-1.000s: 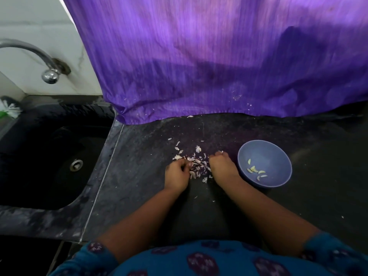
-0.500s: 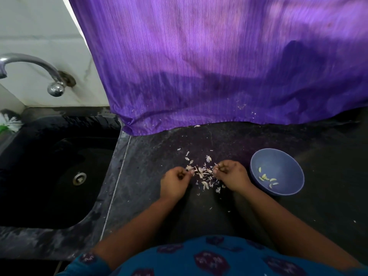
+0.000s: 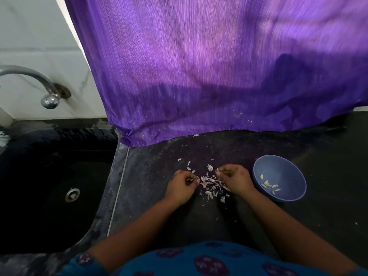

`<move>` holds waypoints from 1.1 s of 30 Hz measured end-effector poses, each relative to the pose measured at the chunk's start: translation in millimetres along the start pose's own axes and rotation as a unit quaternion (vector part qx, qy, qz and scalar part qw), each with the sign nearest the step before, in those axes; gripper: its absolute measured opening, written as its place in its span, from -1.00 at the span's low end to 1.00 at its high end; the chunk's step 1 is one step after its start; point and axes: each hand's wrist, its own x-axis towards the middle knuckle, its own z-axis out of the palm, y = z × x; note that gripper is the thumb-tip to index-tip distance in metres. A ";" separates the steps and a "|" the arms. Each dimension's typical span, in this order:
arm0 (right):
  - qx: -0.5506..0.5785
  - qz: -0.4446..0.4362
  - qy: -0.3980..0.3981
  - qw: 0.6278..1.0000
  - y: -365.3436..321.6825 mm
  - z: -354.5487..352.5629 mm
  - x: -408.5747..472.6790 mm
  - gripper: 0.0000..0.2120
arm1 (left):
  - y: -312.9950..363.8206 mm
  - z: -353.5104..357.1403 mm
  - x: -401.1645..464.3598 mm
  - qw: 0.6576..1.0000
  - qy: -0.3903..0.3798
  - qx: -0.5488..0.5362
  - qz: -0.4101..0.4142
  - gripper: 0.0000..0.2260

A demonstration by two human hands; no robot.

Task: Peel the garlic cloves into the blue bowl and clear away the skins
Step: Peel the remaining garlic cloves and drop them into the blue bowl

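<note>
A pile of pale garlic skins [image 3: 211, 186] lies on the dark counter between my hands. My left hand [image 3: 180, 188] sits at the pile's left edge, its fingers curled in and pinching bits of skin at the tips. At the pile's right edge my right hand [image 3: 236, 181] has its fingers curled round a few white flakes. The blue bowl [image 3: 288, 170] stands just right of my right wrist, with several peeled cloves [image 3: 268, 185] in its bottom. Loose flakes are scattered beyond the pile.
A black sink [image 3: 59, 186] with a metal drain lies to the left, under a chrome tap [image 3: 48, 96]. A purple cloth [image 3: 219, 76] hangs behind and drapes onto the counter's back edge. Dark counter [image 3: 328, 196] stretches right of the bowl.
My hands have drawn slightly apart at the sides of the skin pile, with fingers curling up flakes. The view has tilted; the bowl has not moved.
</note>
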 end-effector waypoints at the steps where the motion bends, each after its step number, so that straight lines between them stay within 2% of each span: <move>1: 0.013 0.012 0.003 1.000 1.7 0.6 0.4 -0.94 | -0.8 -0.7 0.4 1.000 -0.006 -0.002 0.004 -0.91; 4: -0.019 0.016 0.007 1.000 3.4 1.8 0.0 -0.93 | -6.3 -2.0 3.7 1.000 -0.017 -0.009 0.005 -0.93; 10: -0.157 -0.087 0.048 0.983 0.1 -0.2 4.1 -0.91 | -8.3 0.6 9.3 1.000 -0.020 -0.022 0.006 -0.93; 12: -0.221 -0.103 0.022 0.969 0.6 0.3 6.8 -0.89 | -7.9 1.9 10.5 0.999 -0.020 -0.024 0.008 -0.95; 16: -0.305 -0.073 -0.068 0.947 4.1 -1.0 8.9 -0.83 | -6.7 4.1 11.9 0.999 -0.031 -0.033 0.005 -0.97; 21: -0.294 -0.086 -0.029 0.952 2.1 -7.6 12.6 -0.84 | 0.5 0.6 17.0 0.999 -0.026 -0.040 0.016 -0.97; 24: -0.324 -0.075 -0.078 0.940 -3.4 -5.6 10.7 -0.78 | 7.2 -1.1 19.4 0.999 -0.016 -0.044 0.013 -0.98; 28: -0.337 -0.096 -0.057 0.935 -4.4 -4.9 14.1 -0.81 | 6.2 -1.2 20.4 0.998 0.001 -0.059 0.009 -0.95; 31: -0.374 -0.083 -0.106 0.918 -8.8 -3.8 11.9 -0.76 | 3.6 0.3 18.9 0.998 0.003 -0.060 0.001 -0.97; 33: -0.390 -0.081 -0.107 0.911 -8.9 -5.6 9.9 -0.75 | 4.4 2.2 16.5 0.999 -0.002 -0.052 0.000 -0.97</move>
